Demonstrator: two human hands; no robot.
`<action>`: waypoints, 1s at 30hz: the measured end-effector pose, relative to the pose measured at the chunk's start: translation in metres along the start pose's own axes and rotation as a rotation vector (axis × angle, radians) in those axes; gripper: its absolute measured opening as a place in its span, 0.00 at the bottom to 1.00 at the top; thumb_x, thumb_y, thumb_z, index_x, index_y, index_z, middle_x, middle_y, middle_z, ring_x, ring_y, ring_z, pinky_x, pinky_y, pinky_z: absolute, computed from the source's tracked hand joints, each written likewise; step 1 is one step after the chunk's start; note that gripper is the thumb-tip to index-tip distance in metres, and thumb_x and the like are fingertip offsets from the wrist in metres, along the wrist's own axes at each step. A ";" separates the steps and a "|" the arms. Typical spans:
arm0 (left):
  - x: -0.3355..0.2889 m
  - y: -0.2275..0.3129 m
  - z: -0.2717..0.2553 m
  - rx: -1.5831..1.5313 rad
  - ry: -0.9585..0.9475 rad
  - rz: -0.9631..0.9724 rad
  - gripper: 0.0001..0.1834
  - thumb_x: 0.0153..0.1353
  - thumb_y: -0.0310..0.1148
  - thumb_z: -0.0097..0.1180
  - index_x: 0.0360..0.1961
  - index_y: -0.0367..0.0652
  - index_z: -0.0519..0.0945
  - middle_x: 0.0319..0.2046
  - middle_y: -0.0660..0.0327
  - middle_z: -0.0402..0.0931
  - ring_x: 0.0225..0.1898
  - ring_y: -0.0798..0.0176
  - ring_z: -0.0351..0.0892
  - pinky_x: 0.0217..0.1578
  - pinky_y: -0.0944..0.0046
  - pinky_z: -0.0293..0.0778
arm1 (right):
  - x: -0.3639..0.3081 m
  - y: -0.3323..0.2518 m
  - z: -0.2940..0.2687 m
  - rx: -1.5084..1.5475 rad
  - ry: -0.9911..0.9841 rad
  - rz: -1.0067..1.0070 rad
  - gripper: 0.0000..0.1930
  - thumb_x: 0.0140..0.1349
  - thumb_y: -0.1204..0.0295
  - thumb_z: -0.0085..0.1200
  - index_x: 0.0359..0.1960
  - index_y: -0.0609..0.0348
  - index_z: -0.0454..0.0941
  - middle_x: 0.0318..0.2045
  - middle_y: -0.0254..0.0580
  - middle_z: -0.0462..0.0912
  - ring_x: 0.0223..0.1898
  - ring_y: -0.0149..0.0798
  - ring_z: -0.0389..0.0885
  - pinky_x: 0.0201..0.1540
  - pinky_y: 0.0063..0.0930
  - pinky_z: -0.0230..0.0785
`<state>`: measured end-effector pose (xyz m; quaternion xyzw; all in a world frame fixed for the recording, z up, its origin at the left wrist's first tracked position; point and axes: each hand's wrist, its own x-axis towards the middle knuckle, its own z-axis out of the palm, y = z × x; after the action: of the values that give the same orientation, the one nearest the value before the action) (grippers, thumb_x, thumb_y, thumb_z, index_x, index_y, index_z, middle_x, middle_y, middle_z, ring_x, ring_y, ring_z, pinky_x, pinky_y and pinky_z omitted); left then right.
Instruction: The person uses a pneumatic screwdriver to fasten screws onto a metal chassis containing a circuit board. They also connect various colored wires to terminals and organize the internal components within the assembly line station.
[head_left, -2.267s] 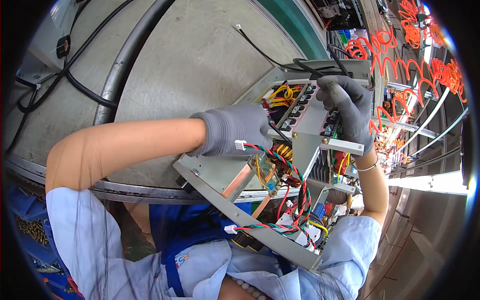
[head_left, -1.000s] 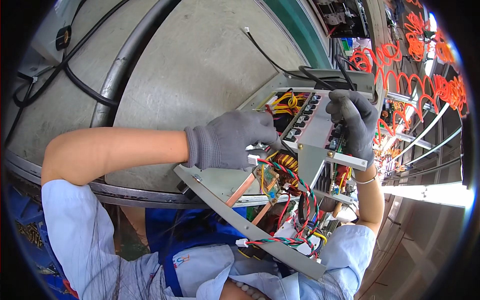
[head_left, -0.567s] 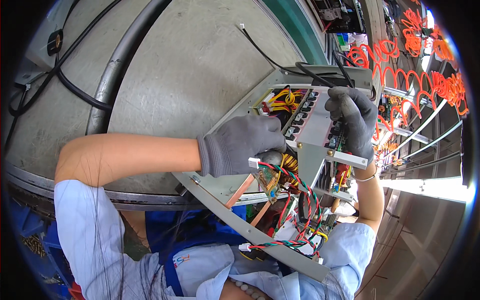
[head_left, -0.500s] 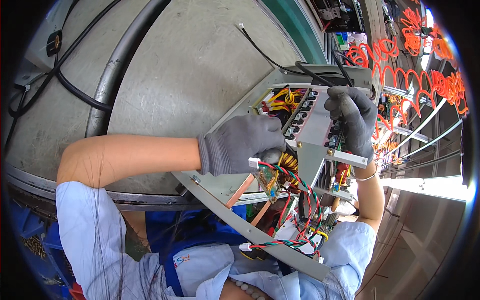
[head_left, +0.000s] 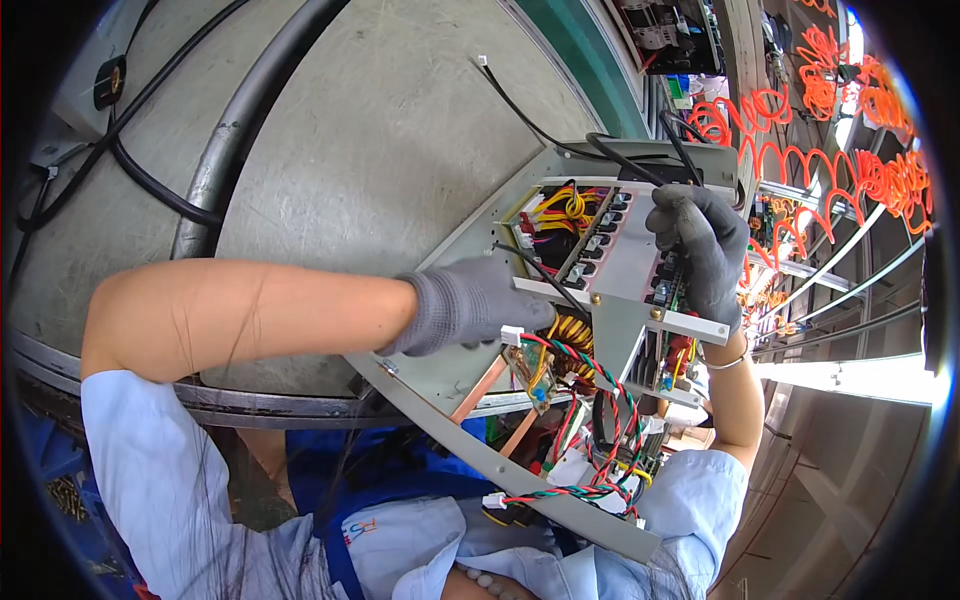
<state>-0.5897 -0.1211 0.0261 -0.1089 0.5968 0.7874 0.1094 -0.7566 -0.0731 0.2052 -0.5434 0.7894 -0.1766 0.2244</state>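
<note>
A grey metal chassis (head_left: pixel 440 430) full of electronics lies tilted in front of me. My left hand (head_left: pixel 475 300), in a grey glove, is at its left side, fingers stretched toward a yellow-wound coil (head_left: pixel 572 335); their undersides are hidden. Just above that hand runs a black cable (head_left: pixel 540 270) with a free end. My right hand (head_left: pixel 705 250), also gloved, is curled over the right row of black components (head_left: pixel 664 280) beside a flat grey plate (head_left: pixel 630 235). What its bent fingers hold, if anything, is hidden. Twisted red, green and black wires (head_left: pixel 590 365) with a white plug hang over the near part.
The chassis rests on a worn grey metal table (head_left: pixel 350 130) with a curved front edge. A thick black tube (head_left: pixel 225 140) crosses the table at left. Orange coiled hoses (head_left: pixel 825 165) hang at right. Another black cable (head_left: pixel 520 115) with a small white plug lies beyond the chassis.
My left hand has drawn back slightly left and down, uncovering the black cable's end and a light metal bar. The right hand has shifted only a little, still curled at the components.
</note>
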 end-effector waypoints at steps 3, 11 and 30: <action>0.023 -0.026 0.011 0.492 0.132 0.802 0.14 0.64 0.39 0.51 0.40 0.37 0.78 0.33 0.47 0.79 0.36 0.51 0.80 0.41 0.58 0.75 | 0.004 -0.003 0.006 0.028 0.049 -0.035 0.15 0.64 0.68 0.48 0.42 0.69 0.79 0.25 0.37 0.80 0.25 0.24 0.71 0.29 0.18 0.64; 0.036 -0.028 0.025 -0.537 -0.121 0.174 0.12 0.68 0.34 0.44 0.43 0.39 0.76 0.41 0.54 0.79 0.42 0.58 0.79 0.46 0.61 0.74 | 0.005 -0.008 0.001 -0.006 -0.031 -0.019 0.15 0.66 0.67 0.48 0.43 0.66 0.80 0.28 0.39 0.83 0.29 0.25 0.77 0.34 0.20 0.70; -0.011 -0.004 0.003 -0.195 -0.029 0.095 0.28 0.61 0.49 0.55 0.38 0.26 0.80 0.24 0.51 0.77 0.25 0.65 0.78 0.30 0.61 0.76 | 0.007 -0.014 0.002 -0.007 -0.069 -0.017 0.14 0.65 0.67 0.50 0.42 0.65 0.82 0.27 0.34 0.82 0.28 0.21 0.74 0.31 0.18 0.67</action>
<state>-0.5781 -0.1175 0.0263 -0.0792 0.5203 0.8475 0.0692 -0.7465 -0.0844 0.2098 -0.5566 0.7772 -0.1568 0.2481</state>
